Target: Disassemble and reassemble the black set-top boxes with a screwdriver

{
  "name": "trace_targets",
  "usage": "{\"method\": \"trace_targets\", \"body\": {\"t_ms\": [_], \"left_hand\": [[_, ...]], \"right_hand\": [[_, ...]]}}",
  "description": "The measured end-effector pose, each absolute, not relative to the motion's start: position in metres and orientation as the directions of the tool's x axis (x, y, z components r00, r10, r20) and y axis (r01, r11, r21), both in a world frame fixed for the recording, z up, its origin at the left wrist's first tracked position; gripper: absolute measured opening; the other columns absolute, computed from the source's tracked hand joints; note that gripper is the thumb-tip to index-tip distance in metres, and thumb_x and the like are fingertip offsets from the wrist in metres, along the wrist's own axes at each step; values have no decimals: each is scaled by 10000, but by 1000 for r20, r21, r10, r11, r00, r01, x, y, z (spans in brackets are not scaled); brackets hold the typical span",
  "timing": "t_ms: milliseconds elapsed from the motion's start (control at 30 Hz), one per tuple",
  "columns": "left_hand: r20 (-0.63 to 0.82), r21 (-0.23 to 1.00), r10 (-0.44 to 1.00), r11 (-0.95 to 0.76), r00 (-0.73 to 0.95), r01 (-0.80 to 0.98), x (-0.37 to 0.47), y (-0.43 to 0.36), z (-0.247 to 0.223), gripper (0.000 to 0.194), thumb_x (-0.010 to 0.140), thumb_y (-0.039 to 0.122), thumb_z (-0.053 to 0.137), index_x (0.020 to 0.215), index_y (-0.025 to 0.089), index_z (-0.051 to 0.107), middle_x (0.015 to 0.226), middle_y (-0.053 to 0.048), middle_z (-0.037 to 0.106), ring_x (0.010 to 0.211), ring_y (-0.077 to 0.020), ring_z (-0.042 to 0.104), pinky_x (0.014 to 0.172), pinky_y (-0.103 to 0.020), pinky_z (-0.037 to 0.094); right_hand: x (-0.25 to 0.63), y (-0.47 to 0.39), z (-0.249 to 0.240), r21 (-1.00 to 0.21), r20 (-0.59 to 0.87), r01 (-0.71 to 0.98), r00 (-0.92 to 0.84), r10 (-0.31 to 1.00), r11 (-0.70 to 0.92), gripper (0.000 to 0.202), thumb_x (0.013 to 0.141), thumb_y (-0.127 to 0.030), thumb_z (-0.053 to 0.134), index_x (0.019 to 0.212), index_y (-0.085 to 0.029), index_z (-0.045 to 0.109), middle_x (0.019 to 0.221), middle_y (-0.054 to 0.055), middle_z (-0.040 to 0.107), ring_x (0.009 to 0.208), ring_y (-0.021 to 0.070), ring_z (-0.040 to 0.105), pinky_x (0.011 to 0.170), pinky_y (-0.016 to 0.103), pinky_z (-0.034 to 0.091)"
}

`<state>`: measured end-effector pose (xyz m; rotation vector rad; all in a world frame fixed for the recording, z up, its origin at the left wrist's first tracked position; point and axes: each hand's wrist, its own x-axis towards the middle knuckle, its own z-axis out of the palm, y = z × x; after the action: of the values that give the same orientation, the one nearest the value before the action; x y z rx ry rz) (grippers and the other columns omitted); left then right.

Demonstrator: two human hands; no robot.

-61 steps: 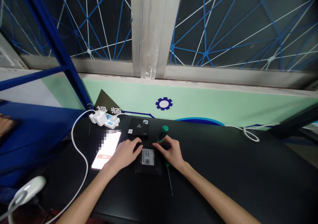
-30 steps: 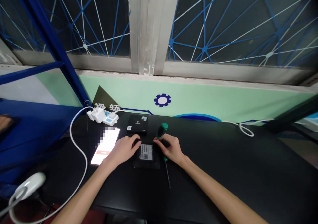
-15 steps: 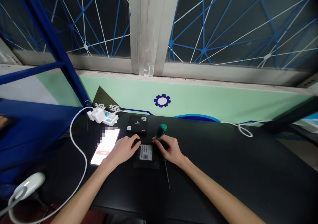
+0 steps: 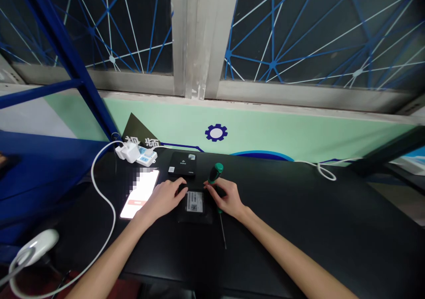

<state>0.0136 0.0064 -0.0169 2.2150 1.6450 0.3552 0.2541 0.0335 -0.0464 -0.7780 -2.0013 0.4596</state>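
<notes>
My left hand (image 4: 169, 196) is curled at the upper left edge of a flat black box (image 4: 195, 217), thumb and fingers holding it. A white printed label (image 4: 195, 201) is on the box's upper face. At the box's upper right corner, my right hand (image 4: 229, 198) pinches a screwdriver (image 4: 216, 171) with a green and black handle, tilted with its butt end up. Its tip is too small to make out. Below my right palm a thin metal shaft (image 4: 223, 231) with a green end slants toward me; the hand hides its upper part.
Behind the box lies a second flat black box (image 4: 182, 164) with a logo. A lit phone (image 4: 141, 195) lies by my left forearm, near a white power strip (image 4: 146, 156) with plugs. A white cable (image 4: 111, 206) loops down the left side to a white device (image 4: 39, 246).
The view has shifted very slightly. Both hands, the screwdriver and the box keep nearly the same places.
</notes>
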Motion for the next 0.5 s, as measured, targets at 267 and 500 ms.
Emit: {"method": "trace_targets", "body": {"t_ms": [267, 500], "left_hand": [[3, 407, 955, -273, 298, 872, 12, 8, -23, 328, 1003, 432, 401, 1167, 262, 629, 697, -8, 656, 663, -230, 671, 594, -274, 410], [13, 410, 953, -281, 302, 868, 12, 6, -21, 337, 1010, 427, 380, 1165, 256, 625, 710, -14, 659, 678, -232, 674, 607, -283, 425]], "right_hand": [[253, 32, -46, -588, 623, 371, -359, 695, 719, 161, 964, -257, 579, 844, -194, 666, 745, 50, 719, 648, 182, 684, 623, 275, 520], [253, 34, -48, -603, 614, 381, -340, 713, 701, 189, 964, -296, 595, 817, -202, 666, 749, 48, 728, 657, 187, 692, 635, 285, 532]]}}
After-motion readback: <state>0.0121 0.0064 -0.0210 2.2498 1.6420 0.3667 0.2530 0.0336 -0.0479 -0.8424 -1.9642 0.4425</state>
